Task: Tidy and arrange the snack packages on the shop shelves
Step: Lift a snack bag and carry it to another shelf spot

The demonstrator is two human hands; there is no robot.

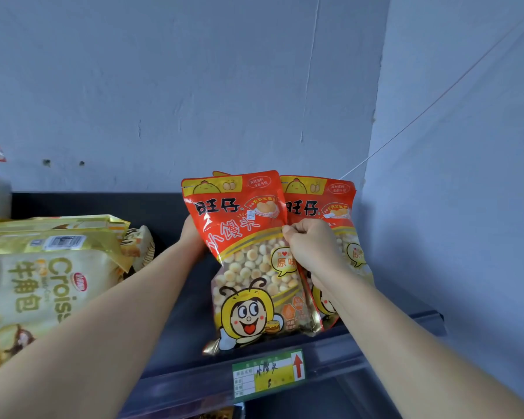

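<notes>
Head view looks up along both bare forearms at a dark shelf [176,352] set against a pale blue wall [194,86]. The right hand [312,249] is curled tight, its thumb and forefinger pinching the right edge of the front bag [248,267], a red snack pack with a clear window full of small round biscuits and a cartoon bee at the bottom. This bag stands upright between the two hands, tilted a little to the left, its base on the shelf near the front lip. The left hand [191,234] touches the bag's left edge about halfway up. Its fingers go behind the pack and are hidden, so whether they grip it cannot be told. Just behind the right hand, and partly covered by it and its wrist, stands a second bag [330,201] of the same kind, overlapped by the front one. Well to the left of the left hand lies a stack of golden croissant packs [43,282]. Below both wrists, a green and yellow price label [268,373] with a red arrow sits on the shelf's front edge.
</notes>
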